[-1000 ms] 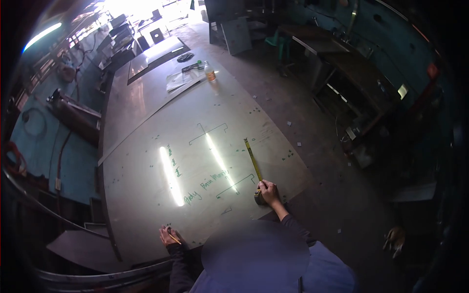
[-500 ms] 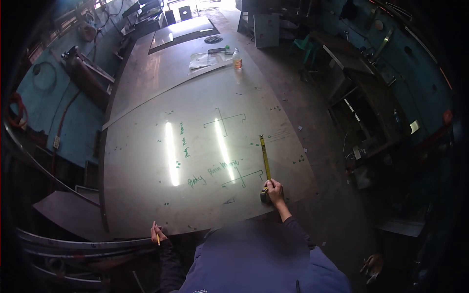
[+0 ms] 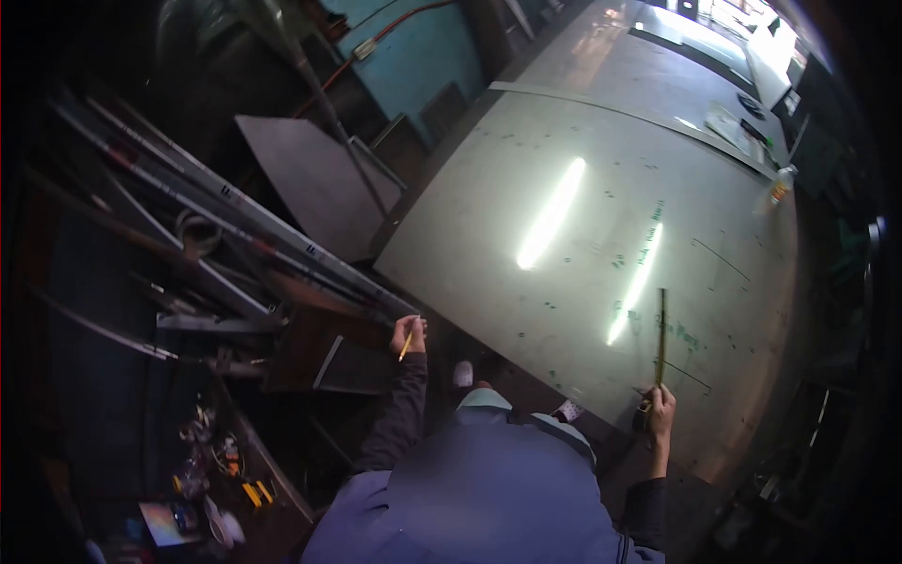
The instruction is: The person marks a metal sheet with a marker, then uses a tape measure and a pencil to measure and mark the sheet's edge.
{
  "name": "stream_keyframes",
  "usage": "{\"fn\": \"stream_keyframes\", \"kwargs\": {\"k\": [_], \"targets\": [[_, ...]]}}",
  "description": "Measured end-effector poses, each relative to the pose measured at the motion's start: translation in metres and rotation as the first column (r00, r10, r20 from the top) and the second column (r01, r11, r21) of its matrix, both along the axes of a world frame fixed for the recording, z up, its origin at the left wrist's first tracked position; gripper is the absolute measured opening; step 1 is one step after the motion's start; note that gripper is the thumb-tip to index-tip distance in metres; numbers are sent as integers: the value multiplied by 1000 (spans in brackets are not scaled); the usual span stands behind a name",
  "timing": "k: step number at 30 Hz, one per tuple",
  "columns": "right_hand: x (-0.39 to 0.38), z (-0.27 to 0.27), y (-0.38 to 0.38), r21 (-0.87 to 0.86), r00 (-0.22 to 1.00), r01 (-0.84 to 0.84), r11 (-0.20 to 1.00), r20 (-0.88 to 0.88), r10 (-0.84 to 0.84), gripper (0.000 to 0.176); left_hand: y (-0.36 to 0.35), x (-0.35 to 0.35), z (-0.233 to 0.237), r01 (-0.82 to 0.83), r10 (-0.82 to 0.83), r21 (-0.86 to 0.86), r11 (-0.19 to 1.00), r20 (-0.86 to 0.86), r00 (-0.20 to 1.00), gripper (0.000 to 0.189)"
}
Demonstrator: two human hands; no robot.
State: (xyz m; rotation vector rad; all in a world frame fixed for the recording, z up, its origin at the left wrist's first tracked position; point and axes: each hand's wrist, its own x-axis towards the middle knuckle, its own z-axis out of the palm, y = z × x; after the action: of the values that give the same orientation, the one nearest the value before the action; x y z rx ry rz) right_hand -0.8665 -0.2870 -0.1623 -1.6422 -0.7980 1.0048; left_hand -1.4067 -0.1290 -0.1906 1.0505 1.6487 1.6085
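My left hand [image 3: 410, 333] is closed on a slim yellow pencil [image 3: 405, 350], just off the near left corner of the metal sheet [image 3: 470, 226]. Over the sheet's near side, my right hand [image 3: 662, 406] grips a black and yellow tape measure [image 3: 643, 415]. Its yellow blade [image 3: 662, 329] is drawn out and points away from me, overlapping the green handwriting. Green marks, lettering and line-drawn profiles cover parts of the sheet.
Long metal bars [image 3: 244, 207] lie to the left, beside a leaning grey panel [image 3: 310, 179]. A low bench at lower left holds tools and a white tape roll [image 3: 222, 523]. A bottle [image 3: 778, 186] and papers [image 3: 728, 127] are at the far right.
My view has swung left, bringing the bars and low bench into sight. The tape measure with its blade out has shifted left over the sheet, across the lettering. Both hands keep their holds.
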Motion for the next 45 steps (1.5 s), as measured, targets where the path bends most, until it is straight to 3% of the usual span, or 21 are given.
{"fn": "stream_keyframes", "kwargs": {"k": [2,3,7,8,11,14,16,20,22,26,28,32,38,40,45], "targets": [[-31,14,34,-118,946,-284,951,127,298,26,-1,-1,5,1,-1,-11,1000,-7,1000,19],[-120,37,66,-134,907,-375,917,152,393,27,10,-84,25,7,-7,-34,999,-2,1000,19],[-243,53,147,-194,689,-622,759,325,648,28,41,-144,41,-8,19,-97,995,113,993,16],[-274,49,163,-174,664,-630,757,383,642,28,49,-163,40,-7,21,-112,994,120,993,16],[-355,46,205,-276,591,-659,700,385,709,27,74,-210,37,144,-150,-70,987,-91,985,18],[-417,36,234,-309,506,-692,653,438,743,27,99,-242,42,242,-251,-79,967,-146,957,18],[-446,42,252,-424,418,-665,615,471,777,28,116,-257,37,264,-268,-54,963,-102,958,15],[-476,52,269,-447,413,-634,631,494,765,29,142,-269,33,358,-359,-22,933,-49,932,12],[-486,57,273,-467,390,-635,615,493,778,28,153,-273,38,393,-424,-165,905,-268,865,9],[-499,59,277,-493,375,-623,607,494,785,28,172,-267,42,461,-489,-164,872,-281,826,10],[-504,58,276,-484,371,-609,629,527,765,27,185,-266,33,462,-446,-61,885,-399,801,15],[-507,58,274,-498,358,-586,639,549,756,27,193,-259,36,424,-436,-140,895,-483,759,20],[-502,56,263,-478,342,-542,691,625,702,24,206,-250,11,534,-490,-86,841,-539,685,24],[-500,53,254,-364,443,-468,805,692,570,22,209,-251,9,555,-514,-92,827,-525,678,25],[-469,49,226,-263,401,-374,889,819,411,19,210,-252,14,541,-526,-126,831,-493,693,23]]}}
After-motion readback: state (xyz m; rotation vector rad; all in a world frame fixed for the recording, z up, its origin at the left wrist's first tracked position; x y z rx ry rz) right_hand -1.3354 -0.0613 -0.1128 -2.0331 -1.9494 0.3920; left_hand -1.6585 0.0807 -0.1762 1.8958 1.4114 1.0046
